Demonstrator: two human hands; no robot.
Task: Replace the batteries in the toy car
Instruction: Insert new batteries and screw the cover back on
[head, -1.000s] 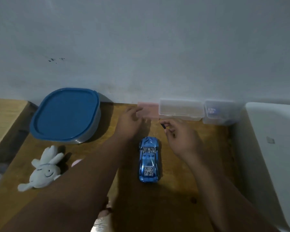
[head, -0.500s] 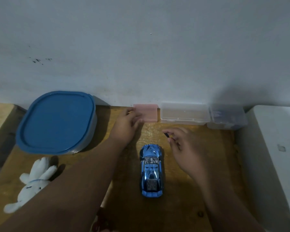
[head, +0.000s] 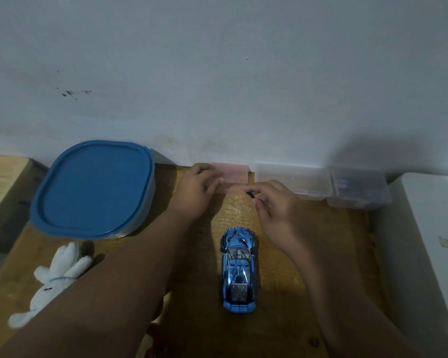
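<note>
**Q:** head cam only, what are the hands doing and where's the car?

**A:** The left hand (head: 195, 192) is gripping the near-left end of a flat, frosted pink plastic box (head: 233, 174), with the fingers curling over the top and the thumb pressing on the front. The right hand (head: 277, 210) is pinching a small dark piece (head: 251, 194) between thumb and forefinger, with the other fingers loosely bent. It's too tiny to say what it is. It's hovering just beside the box's front edge.

**Q:** and the car?

**A:** The toy car (head: 238, 270), shiny chrome blue, is sitting upright on the worn wooden table (head: 308, 241), near the right wrist, below both sets of fingertips and touched by neither.

**Q:** other stuff?

**A:** Two clear rectangular tubs (head: 295, 182) are lining up to the right of the right fingers. A rounded-square container with a matte blue lid (head: 93, 187) is sitting left of the left hand, with a fuzzy white plush rabbit (head: 55, 277) lying below it.
</note>
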